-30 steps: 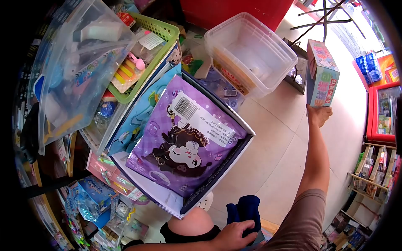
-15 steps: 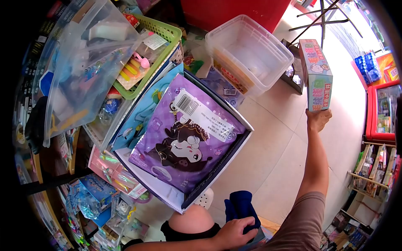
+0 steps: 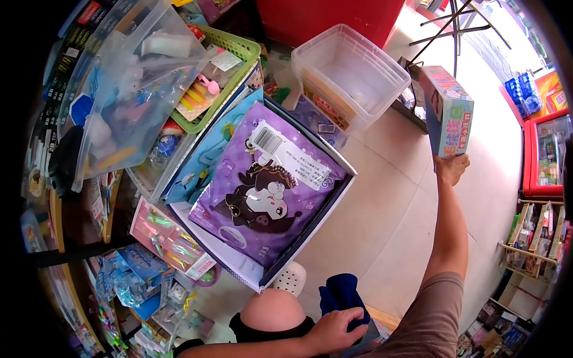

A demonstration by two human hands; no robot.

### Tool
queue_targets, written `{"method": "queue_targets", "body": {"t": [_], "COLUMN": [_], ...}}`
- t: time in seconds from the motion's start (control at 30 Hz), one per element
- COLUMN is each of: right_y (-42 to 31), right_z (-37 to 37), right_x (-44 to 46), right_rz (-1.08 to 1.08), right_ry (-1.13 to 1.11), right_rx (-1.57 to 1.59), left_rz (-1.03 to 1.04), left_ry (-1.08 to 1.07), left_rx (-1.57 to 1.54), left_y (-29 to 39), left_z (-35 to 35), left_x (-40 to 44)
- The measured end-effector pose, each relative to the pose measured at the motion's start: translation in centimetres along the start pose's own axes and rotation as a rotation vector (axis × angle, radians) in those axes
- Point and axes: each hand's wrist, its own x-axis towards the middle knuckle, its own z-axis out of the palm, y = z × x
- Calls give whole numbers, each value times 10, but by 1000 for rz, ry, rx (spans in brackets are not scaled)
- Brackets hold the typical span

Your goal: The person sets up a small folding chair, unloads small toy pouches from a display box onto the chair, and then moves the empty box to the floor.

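Observation:
My right hand (image 3: 452,169), its arm stretched out, grips the lower end of a tall pastel carton (image 3: 449,113) with pink, green and red lettering. At the bottom, my left hand (image 3: 337,330) has its fingers curled against a dark blue soft item (image 3: 341,293); the fingertips are partly hidden. Between the shelves and my right arm, an open white-and-navy box (image 3: 310,244) sits tilted above my knee. Inside it lie a purple packet (image 3: 239,206) with a cartoon character and barcode label, and a light blue packet (image 3: 206,149).
A clear plastic bin (image 3: 358,74) stands beyond the box. Upper left, a green basket (image 3: 230,42) of small toys sits beside a translucent lid (image 3: 128,101). Packed shelves line the left. A dark tray (image 3: 412,107), red-framed cabinet (image 3: 546,155) and wooden rack (image 3: 534,238) are right.
The carton in my right hand has turned and shifted slightly down and left. The view has shifted a little, so the shelves and lid appear further right. My left hand stays by the blue item.

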Motion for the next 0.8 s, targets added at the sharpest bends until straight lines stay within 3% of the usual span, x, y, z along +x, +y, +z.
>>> {"method": "queue_targets", "body": {"t": [0.2, 0.4, 0.5, 0.6, 0.8], "right_y": [8, 1, 5, -3, 2], "right_z": [5, -3, -1, -5, -7], "right_x": [0, -5, -2, -8, -5], "right_rz": [-72, 8, -107, -42, -16], "right_ry": [58, 29, 50, 84, -26], "right_rx": [-37, -3, 4, 4, 53], "left_rz": [5, 10, 27, 31, 59], "left_ry": [3, 1, 3, -4, 8], "left_rx": [-10, 4, 18, 6, 23], "left_y": [-1, -1, -1, 1, 0], "left_z": [4, 6, 7, 8, 10], "left_x": [-2, -4, -4, -5, -8]}}
